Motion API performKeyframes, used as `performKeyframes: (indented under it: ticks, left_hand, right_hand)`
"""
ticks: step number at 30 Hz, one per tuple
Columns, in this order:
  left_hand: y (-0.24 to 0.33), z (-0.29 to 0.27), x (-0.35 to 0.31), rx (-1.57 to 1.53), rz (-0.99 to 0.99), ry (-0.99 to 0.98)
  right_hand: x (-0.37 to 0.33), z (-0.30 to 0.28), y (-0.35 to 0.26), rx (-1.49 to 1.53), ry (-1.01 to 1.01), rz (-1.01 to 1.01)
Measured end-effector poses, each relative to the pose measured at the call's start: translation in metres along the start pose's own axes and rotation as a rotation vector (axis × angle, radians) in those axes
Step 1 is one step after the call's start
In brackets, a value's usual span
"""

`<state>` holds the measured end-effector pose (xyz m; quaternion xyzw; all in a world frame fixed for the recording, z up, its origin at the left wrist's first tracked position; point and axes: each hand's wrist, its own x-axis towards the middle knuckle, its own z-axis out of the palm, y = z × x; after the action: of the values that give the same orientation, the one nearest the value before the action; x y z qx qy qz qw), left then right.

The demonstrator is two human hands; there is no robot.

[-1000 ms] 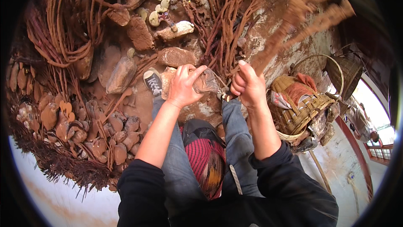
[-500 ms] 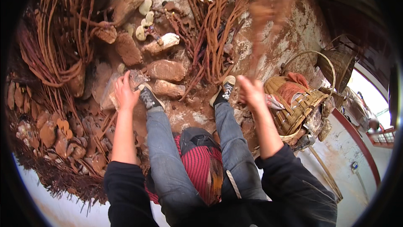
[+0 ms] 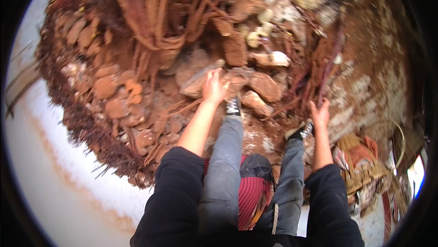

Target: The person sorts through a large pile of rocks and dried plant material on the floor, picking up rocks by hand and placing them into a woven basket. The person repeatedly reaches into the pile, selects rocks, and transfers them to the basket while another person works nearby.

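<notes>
My left hand (image 3: 214,88) reaches down over a grey-brown stone (image 3: 194,76), fingers spread against its right edge. Whether they press on the stone is hard to make out. My right hand (image 3: 320,114) is raised beside a heap of long reddish-brown stems (image 3: 315,76), thumb and fingers apart. One long purplish stem (image 3: 334,57) on the heap's right side ends close to those fingertips. Between my hands lie several dirt-covered stones (image 3: 265,86). A cluster of pale rounded pieces (image 3: 256,36) sits beyond them.
A big bundle of long stems (image 3: 159,28) rises at the far left. Broken clods and orange mushroom-like pieces (image 3: 133,91) cover the left. A wicker basket (image 3: 365,167) with cloth stands at right. My shoes (image 3: 232,106) are among the stones. A white wall (image 3: 77,155) curves at lower left.
The view has turned left, so the scene sits farther right. A blurred brown length above my right hand is no longer there; that hand is now by the stem heap, fingers apart.
</notes>
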<state>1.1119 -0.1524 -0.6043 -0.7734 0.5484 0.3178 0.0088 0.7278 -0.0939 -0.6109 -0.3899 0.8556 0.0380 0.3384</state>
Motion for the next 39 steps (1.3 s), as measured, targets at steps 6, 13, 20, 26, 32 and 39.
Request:
performKeyframes:
  ticks: [6,13,20,26,32,39]
  left_hand:
    - [-0.049,-0.073,0.041,-0.124,-0.408,0.341]
    - [-0.042,-0.067,0.105,-0.131,0.05,0.342]
    - [-0.002,-0.074,0.137,-0.364,-0.132,0.071]
    - [0.084,-0.076,0.013,-0.226,0.034,0.023]
    - [0.16,-0.087,-0.066,-0.322,0.179,0.022]
    - [0.069,-0.081,-0.085,-0.623,-0.089,0.058]
  right_hand:
    - [0.007,-0.009,-0.023,-0.166,-0.114,0.063]
    - [-0.012,-0.029,-0.058,0.07,0.188,-0.321]
    - [-0.057,0.002,-0.146,0.15,-0.358,-0.225]
    - [-0.098,0.018,-0.211,0.28,-0.491,-0.529]
    - [-0.134,0.029,-0.196,1.272,-0.619,-0.057]
    - [-0.11,-0.062,-0.124,1.713,-0.69,0.191]
